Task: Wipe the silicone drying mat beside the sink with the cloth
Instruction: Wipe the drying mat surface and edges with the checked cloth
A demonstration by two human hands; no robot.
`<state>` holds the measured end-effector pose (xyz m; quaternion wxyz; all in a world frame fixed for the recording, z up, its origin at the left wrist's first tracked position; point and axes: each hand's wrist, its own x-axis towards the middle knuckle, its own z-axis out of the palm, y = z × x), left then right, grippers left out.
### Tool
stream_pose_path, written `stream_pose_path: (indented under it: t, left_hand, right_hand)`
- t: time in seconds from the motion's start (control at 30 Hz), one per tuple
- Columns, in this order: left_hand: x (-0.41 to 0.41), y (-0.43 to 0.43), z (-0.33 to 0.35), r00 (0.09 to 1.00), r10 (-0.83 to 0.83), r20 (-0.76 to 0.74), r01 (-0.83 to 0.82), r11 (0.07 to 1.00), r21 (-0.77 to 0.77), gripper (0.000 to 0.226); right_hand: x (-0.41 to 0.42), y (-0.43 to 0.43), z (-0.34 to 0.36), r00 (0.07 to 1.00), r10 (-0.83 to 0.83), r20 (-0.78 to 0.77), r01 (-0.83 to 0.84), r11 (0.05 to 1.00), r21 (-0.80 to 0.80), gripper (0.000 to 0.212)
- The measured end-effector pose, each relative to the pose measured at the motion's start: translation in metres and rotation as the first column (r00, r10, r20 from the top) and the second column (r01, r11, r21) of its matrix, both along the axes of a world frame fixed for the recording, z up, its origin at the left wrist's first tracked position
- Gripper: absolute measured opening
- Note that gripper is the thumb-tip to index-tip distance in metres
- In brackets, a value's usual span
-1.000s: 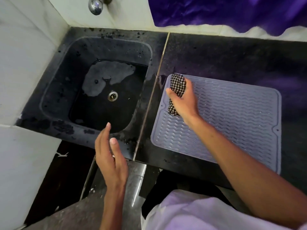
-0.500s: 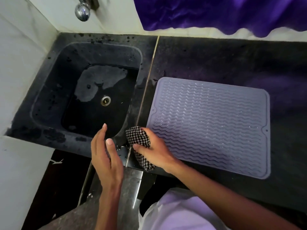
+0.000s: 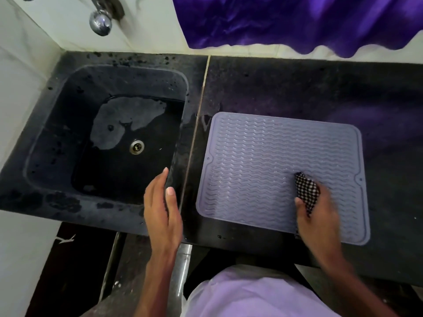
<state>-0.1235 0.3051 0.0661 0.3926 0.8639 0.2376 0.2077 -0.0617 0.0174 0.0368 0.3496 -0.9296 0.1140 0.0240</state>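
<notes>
**One cloth [image 3: 306,191] down on mat [image 3: 263,161], gripped by R hand [image 3: 318,216]**

Grips bunched blk/white checked cloth w/ fingers & thumb curled round it. Presses it on lower-right part of mat, near small tab on right edge. Blurred there, so finger detail hard to read.

Holds L hand [image 3: 162,209] open: fingers straight & together, thumb alongside, nothing in it. Hovers over front of counter [image 3: 297,88] btw sink [image 3: 68,106] & mat, just left of pale seam strip [image 3: 196,124]. Can't tell if touching counter.

Mat grey-lilac w/ wavy ribs, flat on dark counter just right of seam, beside sink but clear of basin.

Pale patch on sink floor next to metal drain [image 3: 136,146]. Chrome tap [image 3: 100,22] on wall above sink's far side. Purple fabric [image 3: 286,21] hanging along back wall at top. Pale lilac garment [image 3: 251,294] at bottom centre.
</notes>
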Motion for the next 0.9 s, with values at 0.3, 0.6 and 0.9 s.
stream_pose_path:
  t: [0.3, 0.6, 0.9]
  left_hand:
    - [0.010, 0.018, -0.040, 0.877, -0.266, -0.400, 0.437, 0.786, 0.438, 0.052]
    - [0.015, 0.049, -0.016, 0.945, -0.173, -0.277, 0.279, 0.868, 0.410, 0.051]
    - [0.020, 0.045, -0.026, 0.916, -0.318, -0.246, 0.391, 0.847, 0.361, 0.050]
  right_hand:
    - [-0.022, 0.122, -0.008, 0.992, 0.127, -0.017, -0.124, 0.987, 0.102, 0.056]
    - [-0.012, 0.231, 0.006, 0.930, 0.343, -0.130, -0.241, 0.839, 0.488, 0.050]
    - [-0.006, 0.095, 0.050, 1.000, -0.014, 0.001, 0.013, 0.949, 0.316, 0.061]
